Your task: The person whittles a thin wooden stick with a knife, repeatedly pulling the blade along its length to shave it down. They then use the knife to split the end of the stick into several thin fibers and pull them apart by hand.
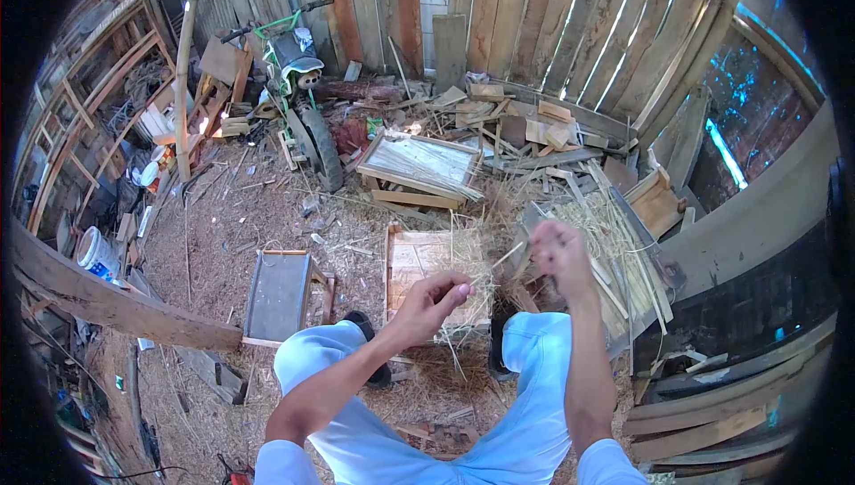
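My left hand (434, 302) is closed in a pinch above the wooden tray, with thin straw strands (481, 287) at its fingertips. To the right, my right hand (561, 258) is raised in a fist and blurred by motion; what it may hold cannot be made out. A short pale strip (508, 254) shows between the two hands. Below them, the shallow wooden tray (419, 258) lies on the ground between my feet, its right side covered by loose straw. Beside my right hand, a heap of straw and thin strips (606, 231) rests on a board.
A small dark-topped stool (278, 293) stands left of my knee. Ahead are a framed panel (419, 164), a small motorbike (303, 84) and piled wood scraps (534, 124). A wooden beam (125, 307) crosses at left, with a white bucket (96, 252) behind it. Shavings cover the ground.
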Demonstrator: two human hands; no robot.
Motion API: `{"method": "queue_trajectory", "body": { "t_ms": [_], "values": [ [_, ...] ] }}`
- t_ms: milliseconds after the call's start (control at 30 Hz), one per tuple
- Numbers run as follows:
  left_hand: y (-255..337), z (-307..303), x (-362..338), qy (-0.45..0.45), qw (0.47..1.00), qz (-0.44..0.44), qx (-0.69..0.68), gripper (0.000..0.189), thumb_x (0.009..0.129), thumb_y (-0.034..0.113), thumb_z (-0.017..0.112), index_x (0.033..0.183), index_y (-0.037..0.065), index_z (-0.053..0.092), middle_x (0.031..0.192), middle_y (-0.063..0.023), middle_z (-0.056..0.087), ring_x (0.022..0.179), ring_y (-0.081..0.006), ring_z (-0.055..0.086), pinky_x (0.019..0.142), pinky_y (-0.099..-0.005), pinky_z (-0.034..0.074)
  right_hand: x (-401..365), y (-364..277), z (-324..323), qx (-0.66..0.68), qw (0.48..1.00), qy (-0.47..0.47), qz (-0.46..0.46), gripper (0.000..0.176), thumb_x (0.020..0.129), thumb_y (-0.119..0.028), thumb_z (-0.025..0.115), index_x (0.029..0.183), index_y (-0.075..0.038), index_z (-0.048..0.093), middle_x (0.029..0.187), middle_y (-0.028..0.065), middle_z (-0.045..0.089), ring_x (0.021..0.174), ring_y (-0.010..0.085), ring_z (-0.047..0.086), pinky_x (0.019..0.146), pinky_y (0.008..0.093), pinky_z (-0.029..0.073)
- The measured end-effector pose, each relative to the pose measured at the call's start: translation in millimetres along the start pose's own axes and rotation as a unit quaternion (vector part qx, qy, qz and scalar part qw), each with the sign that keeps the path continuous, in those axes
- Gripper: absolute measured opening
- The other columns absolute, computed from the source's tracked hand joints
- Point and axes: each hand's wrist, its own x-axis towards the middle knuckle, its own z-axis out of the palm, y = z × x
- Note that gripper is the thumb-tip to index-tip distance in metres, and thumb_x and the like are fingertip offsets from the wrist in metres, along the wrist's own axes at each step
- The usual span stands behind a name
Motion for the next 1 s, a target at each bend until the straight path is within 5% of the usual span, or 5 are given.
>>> {"method": "queue_trajectory", "body": {
  "t_ms": [200, 367, 533, 600, 1000],
  "values": [
    [-1.5, -2.2, 0.9, 0.021, 0.994, -0.080, -0.070, 0.018, 0.095, 0.019, 0.053, 0.100, 0.004, 0.060, 0.074, 0.0055, 0.051, 0.063, -0.0019, 0.041, 0.054, -0.0195, 0.034, 0.8, 7.5, 1.7, 0.179, 0.983, 0.018, -0.035, 0.017, 0.095, -0.021, 0.053, 0.092, -0.003, 0.055, 0.063, -0.0046, 0.042, 0.049, 0.0024, 0.035, 0.043, 0.0169, 0.028],
    [9.7, -12.3, 10.6, 0.077, 0.988, -0.071, -0.114, 0.019, 0.095, 0.018, 0.053, 0.108, 0.005, 0.059, 0.070, 0.0058, 0.048, 0.057, -0.0012, 0.039, 0.049, -0.0185, 0.033, -7.2, 17.1, 31.2, -0.174, 0.972, 0.016, -0.157, 0.021, 0.094, -0.017, 0.054, 0.095, 0.002, 0.062, 0.065, 0.0018, 0.056, 0.053, 0.0086, 0.051, 0.049, 0.0238, 0.040],
    [13.0, -13.8, 12.2, 0.119, 0.981, -0.037, -0.148, 0.035, 0.095, 0.019, 0.054, 0.127, 0.006, 0.050, 0.067, 0.0075, 0.040, 0.051, -0.0014, 0.030, 0.044, -0.0187, 0.021, -8.8, 10.0, 50.8, -0.273, 0.934, -0.017, -0.230, 0.025, 0.091, -0.013, 0.057, 0.112, -0.001, 0.061, 0.083, 0.0126, 0.067, 0.068, 0.0167, 0.064, 0.060, 0.0282, 0.049],
    [12.6, -16.4, 9.7, 0.112, 0.977, -0.047, -0.173, 0.036, 0.094, 0.018, 0.054, 0.129, 0.007, 0.051, 0.068, 0.0067, 0.042, 0.052, -0.0011, 0.031, 0.044, -0.0182, 0.023, -7.2, 11.6, 55.0, -0.295, 0.879, 0.020, -0.374, 0.028, 0.089, -0.009, 0.058, 0.116, -0.005, 0.061, 0.082, 0.0126, 0.066, 0.065, 0.0214, 0.062, 0.058, 0.0310, 0.048],
    [23.3, -13.0, 5.4, 0.075, 0.967, -0.095, -0.225, 0.038, 0.094, 0.019, 0.055, 0.130, 0.009, 0.051, 0.065, 0.0078, 0.036, 0.052, -0.0024, 0.028, 0.044, -0.0186, 0.020, -14.7, 1.2, 48.9, -0.355, 0.880, 0.022, -0.316, 0.040, 0.083, -0.004, 0.063, 0.121, -0.015, 0.062, 0.069, 0.0121, 0.058, 0.055, 0.0226, 0.056, 0.051, 0.0332, 0.044]
  ]
}}
